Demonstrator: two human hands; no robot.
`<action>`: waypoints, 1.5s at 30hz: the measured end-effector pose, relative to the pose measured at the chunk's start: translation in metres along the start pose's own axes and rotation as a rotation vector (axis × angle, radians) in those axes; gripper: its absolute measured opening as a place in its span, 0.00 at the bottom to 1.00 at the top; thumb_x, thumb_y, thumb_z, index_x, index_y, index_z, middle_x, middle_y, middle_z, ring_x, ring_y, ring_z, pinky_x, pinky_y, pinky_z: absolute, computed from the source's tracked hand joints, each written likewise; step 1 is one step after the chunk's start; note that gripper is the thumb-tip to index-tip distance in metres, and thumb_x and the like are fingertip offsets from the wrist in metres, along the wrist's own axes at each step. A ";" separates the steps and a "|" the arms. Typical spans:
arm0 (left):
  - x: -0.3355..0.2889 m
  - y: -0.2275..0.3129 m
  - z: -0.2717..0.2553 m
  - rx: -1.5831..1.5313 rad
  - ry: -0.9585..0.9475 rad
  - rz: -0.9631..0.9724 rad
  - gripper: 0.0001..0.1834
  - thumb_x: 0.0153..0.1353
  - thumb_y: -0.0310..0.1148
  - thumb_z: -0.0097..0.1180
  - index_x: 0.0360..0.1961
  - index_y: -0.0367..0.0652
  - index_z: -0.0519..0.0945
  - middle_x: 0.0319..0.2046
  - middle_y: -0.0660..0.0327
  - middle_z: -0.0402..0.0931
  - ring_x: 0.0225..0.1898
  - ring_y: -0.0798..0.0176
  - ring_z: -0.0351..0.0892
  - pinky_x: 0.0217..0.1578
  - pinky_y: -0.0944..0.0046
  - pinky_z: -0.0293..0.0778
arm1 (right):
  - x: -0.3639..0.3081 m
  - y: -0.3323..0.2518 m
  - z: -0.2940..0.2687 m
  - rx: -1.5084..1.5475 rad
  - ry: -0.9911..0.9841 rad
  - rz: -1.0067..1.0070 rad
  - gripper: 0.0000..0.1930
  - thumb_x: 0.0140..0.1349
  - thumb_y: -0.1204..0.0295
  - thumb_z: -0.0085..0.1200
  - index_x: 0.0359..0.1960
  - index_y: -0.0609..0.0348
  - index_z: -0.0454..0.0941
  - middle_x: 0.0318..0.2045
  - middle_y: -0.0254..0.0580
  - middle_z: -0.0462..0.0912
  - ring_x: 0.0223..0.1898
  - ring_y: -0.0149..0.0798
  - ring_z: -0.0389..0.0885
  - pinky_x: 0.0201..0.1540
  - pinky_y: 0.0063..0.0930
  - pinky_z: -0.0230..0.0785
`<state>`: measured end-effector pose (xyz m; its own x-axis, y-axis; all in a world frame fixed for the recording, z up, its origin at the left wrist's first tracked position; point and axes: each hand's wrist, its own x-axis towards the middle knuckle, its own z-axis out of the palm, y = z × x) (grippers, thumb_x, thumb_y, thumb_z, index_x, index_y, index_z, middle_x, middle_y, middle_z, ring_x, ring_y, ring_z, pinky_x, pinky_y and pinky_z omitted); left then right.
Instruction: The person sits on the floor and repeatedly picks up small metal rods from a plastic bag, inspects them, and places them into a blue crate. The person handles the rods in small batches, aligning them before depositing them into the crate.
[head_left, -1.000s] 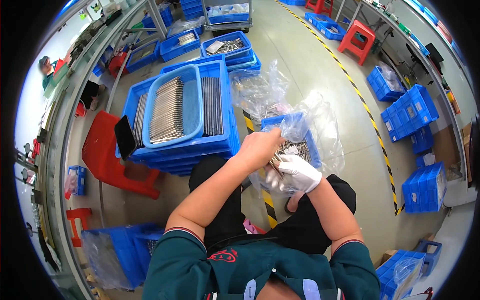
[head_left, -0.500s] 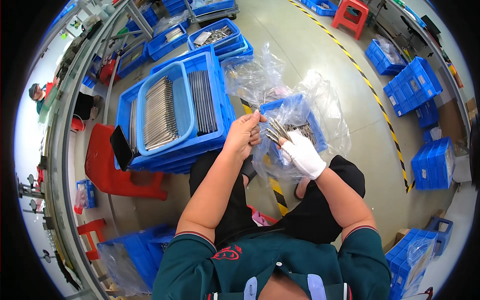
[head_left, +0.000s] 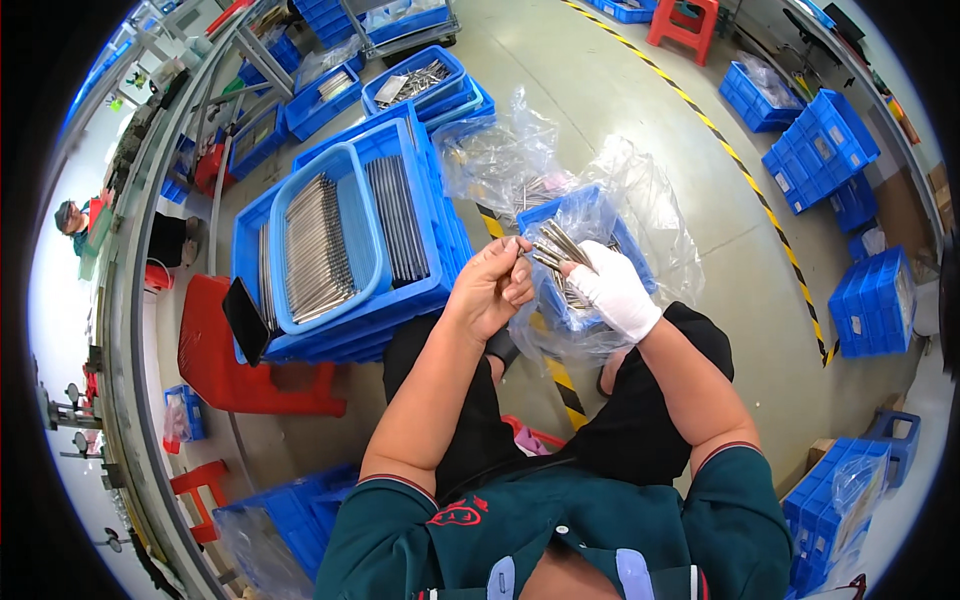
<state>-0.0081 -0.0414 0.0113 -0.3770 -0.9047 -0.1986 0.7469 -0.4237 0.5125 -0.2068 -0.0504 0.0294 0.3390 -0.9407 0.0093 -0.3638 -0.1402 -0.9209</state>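
My right hand (head_left: 615,292), in a white glove with bare fingertips, grips a fanned bunch of slim metal rods (head_left: 562,243). Just to its left, my bare left hand (head_left: 492,283) is closed in a pinch close to the rod ends; what sits between its fingertips is too small to make out. Below the hands is a blue bin (head_left: 632,262) lined with clear plastic, with more metal rods inside it, partly hidden by my right hand.
At left, a light-blue tray (head_left: 372,250) of neatly rowed rods rests on stacked blue crates (head_left: 447,225). A red stool (head_left: 210,345) stands beside them. Clear plastic sheeting (head_left: 655,200) spreads around the bin. More blue crates (head_left: 875,305) line the right side.
My right hand has turned slightly, and the rods fan closer to my left fingertips. The left hand stays pinched, a little lower. The whole view has shifted slightly.
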 end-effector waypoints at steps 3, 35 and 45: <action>0.000 -0.005 0.000 -0.093 -0.041 -0.033 0.08 0.68 0.33 0.44 0.39 0.42 0.73 0.17 0.66 0.67 0.13 0.74 0.59 0.19 0.72 0.56 | 0.001 -0.006 0.000 -0.028 0.001 -0.028 0.11 0.59 0.65 0.54 0.33 0.63 0.73 0.21 0.49 0.73 0.23 0.43 0.71 0.29 0.33 0.65; -0.012 -0.011 0.021 1.130 0.237 0.379 0.10 0.64 0.31 0.51 0.33 0.34 0.78 0.23 0.65 0.73 0.24 0.76 0.67 0.26 0.75 0.65 | 0.001 -0.007 -0.005 -0.008 0.013 -0.003 0.14 0.60 0.62 0.52 0.31 0.63 0.73 0.22 0.53 0.74 0.26 0.48 0.73 0.32 0.36 0.65; -0.006 -0.004 0.008 0.838 0.227 0.453 0.14 0.67 0.37 0.50 0.33 0.36 0.76 0.19 0.71 0.64 0.22 0.78 0.59 0.23 0.76 0.56 | -0.002 -0.007 -0.007 -0.131 -0.011 -0.048 0.14 0.60 0.60 0.51 0.30 0.60 0.74 0.23 0.52 0.76 0.27 0.52 0.76 0.31 0.38 0.65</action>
<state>-0.0131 -0.0335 0.0172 0.0299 -0.9982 0.0520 0.1309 0.0555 0.9898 -0.2110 -0.0498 0.0386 0.3677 -0.9287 0.0471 -0.4570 -0.2246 -0.8606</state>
